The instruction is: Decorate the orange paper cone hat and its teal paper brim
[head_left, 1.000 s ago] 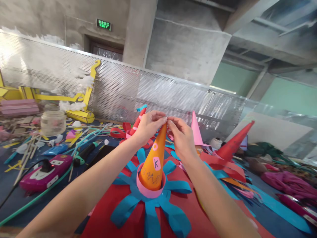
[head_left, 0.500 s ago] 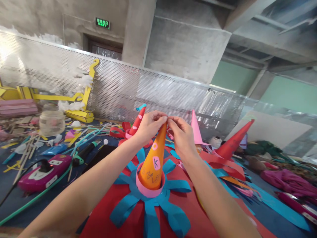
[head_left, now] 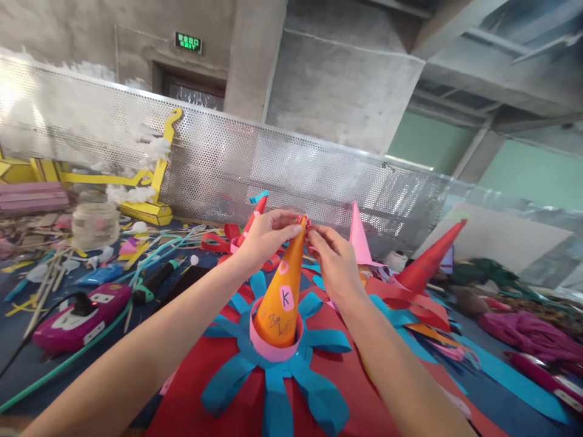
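An orange paper cone hat (head_left: 291,273) stands upright, with pink patches and a letter K on its side. Around its foot run a pink paper band (head_left: 273,352) and a ring of curled blue paper strips (head_left: 273,391). At its tip is a small frilly red trim (head_left: 306,221), partly hidden by fingers. My left hand (head_left: 272,233) pinches this trim from the left, thumb against the cone's tip. From the right, my right hand (head_left: 336,255) closes thumb and fingers on the trim's other side.
Red paper (head_left: 191,388) lies under the orange hat. Behind it are a pink cone (head_left: 359,240) and a red cone (head_left: 428,261). On the left are a purple power strip (head_left: 84,315), a glue gun (head_left: 157,279) and a clear jar (head_left: 95,226) amid scraps.
My left hand has shifted left and slightly down from the tip, and the right hand slightly down. The red trim at the tip now shows between them.
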`<state>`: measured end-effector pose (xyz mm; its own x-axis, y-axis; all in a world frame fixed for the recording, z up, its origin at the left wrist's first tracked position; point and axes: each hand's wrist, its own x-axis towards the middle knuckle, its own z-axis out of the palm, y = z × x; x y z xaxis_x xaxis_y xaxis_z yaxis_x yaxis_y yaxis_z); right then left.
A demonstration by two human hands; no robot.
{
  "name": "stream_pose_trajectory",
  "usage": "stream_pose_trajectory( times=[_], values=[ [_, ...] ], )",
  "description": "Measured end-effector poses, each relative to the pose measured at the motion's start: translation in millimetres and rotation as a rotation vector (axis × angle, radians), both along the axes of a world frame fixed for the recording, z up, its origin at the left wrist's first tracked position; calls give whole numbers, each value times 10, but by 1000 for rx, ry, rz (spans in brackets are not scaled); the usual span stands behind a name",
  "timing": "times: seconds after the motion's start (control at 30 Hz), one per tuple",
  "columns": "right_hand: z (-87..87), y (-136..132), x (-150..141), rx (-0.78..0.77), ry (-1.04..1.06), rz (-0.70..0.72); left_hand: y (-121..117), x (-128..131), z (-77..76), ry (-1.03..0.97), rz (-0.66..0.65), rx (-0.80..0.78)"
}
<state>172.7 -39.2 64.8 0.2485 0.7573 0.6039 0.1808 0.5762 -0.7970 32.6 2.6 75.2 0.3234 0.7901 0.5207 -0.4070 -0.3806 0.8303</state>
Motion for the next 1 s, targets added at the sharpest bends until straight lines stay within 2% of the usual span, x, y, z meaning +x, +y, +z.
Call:
stream_pose_trajectory(
  times=[0.1, 0.23, 0.37, 0.53, 0.63, 0.8, 1.0],
  values=[
    [-41, -60, 30, -32, -22, -2, -4, -88, -60, 42, -21, -22],
    [-210, -157, 49, -139, -66, 30, -4, -214, -193, 180, -89, -105],
    [-311, -188, 23, -216, -84, 120, -52, -248, -258, 171, -163, -130],
    [-145, -177, 112, -234, -82, 284, -205, -256, -249, 138, -72, -50],
    [-88, -193, 203, -265, -83, 382, -273, -269, -303, 127, -42, 2],
    [-196, -208, 274, -298, -83, 499, -297, -271, -404, 155, 41, 98],
    [-278, -195, 287, -306, -81, 536, -350, -281, -368, 223, 74, 140]
  ],
)
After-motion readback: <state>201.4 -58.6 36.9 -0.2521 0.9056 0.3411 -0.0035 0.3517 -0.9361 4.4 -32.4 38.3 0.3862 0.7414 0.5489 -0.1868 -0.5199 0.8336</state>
